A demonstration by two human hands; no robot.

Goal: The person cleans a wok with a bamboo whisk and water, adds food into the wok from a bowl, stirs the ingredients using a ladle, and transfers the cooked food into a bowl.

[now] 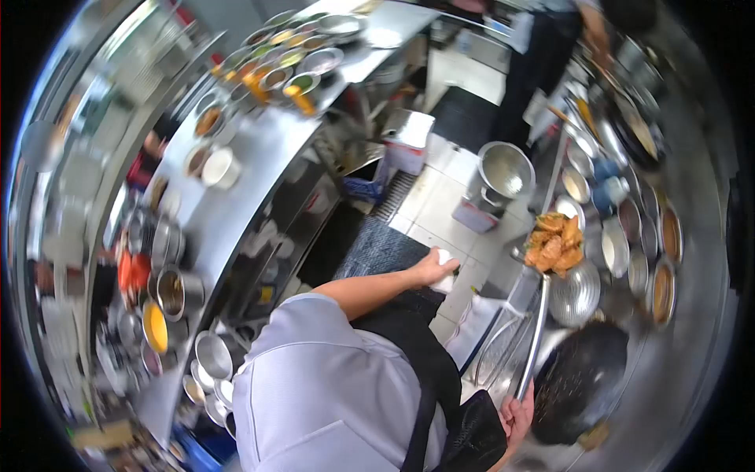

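My left hand [430, 268] is closed around a bunched white cloth [445, 269], held out in front of my apron over the floor. Low on the right, my right hand [515, 415] wraps the end of a long metal handle [534, 338]. The handle runs up to a heap of golden-brown fried pieces [555, 244]; the skimmer head beneath them is mostly hidden. Beside the handle sits a round metal strainer [574, 293]. A dark wok [586, 377] rests on the stove, just right of my right hand.
Sauce bowls [616, 246] and pans line the right counter. A large metal pot [506, 170] stands on a box beyond me. Another person [543, 55] works at the far right. The left steel counter [267, 157] carries several containers and squeeze bottles.
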